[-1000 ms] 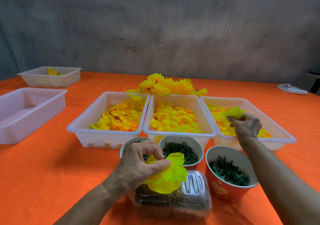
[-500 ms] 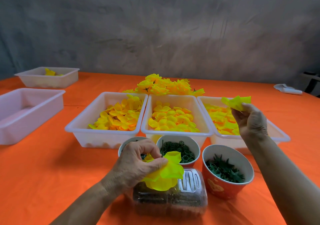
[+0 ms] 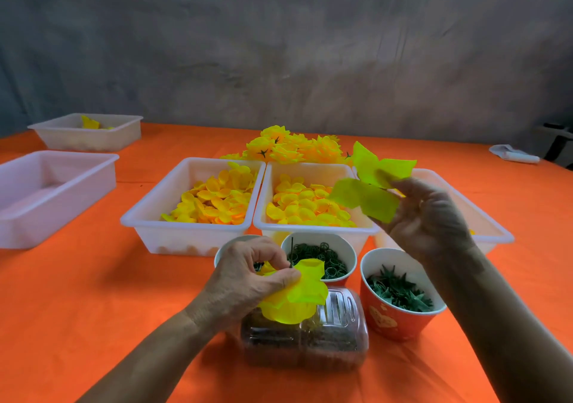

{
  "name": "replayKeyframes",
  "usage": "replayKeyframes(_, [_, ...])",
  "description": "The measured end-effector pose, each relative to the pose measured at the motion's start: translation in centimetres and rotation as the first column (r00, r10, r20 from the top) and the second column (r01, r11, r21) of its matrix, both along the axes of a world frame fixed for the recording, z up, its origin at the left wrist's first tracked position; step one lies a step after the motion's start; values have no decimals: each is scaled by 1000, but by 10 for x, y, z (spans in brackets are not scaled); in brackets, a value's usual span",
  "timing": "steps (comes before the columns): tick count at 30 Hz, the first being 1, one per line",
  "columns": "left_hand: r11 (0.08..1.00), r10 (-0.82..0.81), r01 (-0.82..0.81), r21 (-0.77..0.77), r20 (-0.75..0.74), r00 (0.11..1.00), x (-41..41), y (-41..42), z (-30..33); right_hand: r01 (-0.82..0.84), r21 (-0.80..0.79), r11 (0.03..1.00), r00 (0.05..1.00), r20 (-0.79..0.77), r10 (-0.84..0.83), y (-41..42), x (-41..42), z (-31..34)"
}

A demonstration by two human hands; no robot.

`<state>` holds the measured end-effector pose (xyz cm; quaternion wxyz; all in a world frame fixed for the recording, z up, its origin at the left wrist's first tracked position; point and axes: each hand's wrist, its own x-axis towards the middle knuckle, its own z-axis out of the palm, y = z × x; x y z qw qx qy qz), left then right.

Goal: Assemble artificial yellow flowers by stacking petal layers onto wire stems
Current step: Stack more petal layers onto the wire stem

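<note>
Pinched tight in the left hand's grip [image 3: 248, 275] is the half-built flower [image 3: 294, 297], held low over the clear plastic box [image 3: 310, 337] with its thin wire stem [image 3: 292, 252] poking straight up, presumably so the free end is exposed for the next layer to be threaded on. Loose yellow-green petal layers [image 3: 372, 182] are pinched at the fingertips of the right hand [image 3: 431, 219], raised above the right-hand tray [image 3: 493, 232] they seem to have been picked from; it looks like more than one piece is being fanned apart, probably so a single layer can be separated. Everything is laid out in reach order, by the look of it: three white trays of petals in a row, the left tray [image 3: 148, 219] and middle tray [image 3: 366, 229] well filled, then cups just in front, one with green rings [image 3: 322, 257] and a red cup of green calyx pieces [image 3: 400, 291]. Finished flowers [image 3: 291, 148] are piled behind the trays on the orange desk [image 3: 77, 294], out of the working zone.
</note>
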<state>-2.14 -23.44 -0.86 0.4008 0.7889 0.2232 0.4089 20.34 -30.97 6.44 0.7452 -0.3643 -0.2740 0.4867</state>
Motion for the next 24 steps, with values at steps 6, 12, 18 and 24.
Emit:
replayKeyframes(6, [1000,12,-12,-3,-11,1000,0,1,1,19,-55,998,998,56,-16,-3,-20,0])
replayKeyframes(12, [1000,25,-25,-14,-5,1000,-1,-1,0,-16,-75,997,986,163,28,-6,-36,-2])
replayKeyframes(18, [1000,27,-27,6,-2,1000,1,0,-1,-40,-84,996,962,264,61,-8,-54,1])
replayKeyframes(24, [1000,24,-24,20,5,1000,-1,1,-2,-36,-147,988,953,293,78,-8,-61,2])
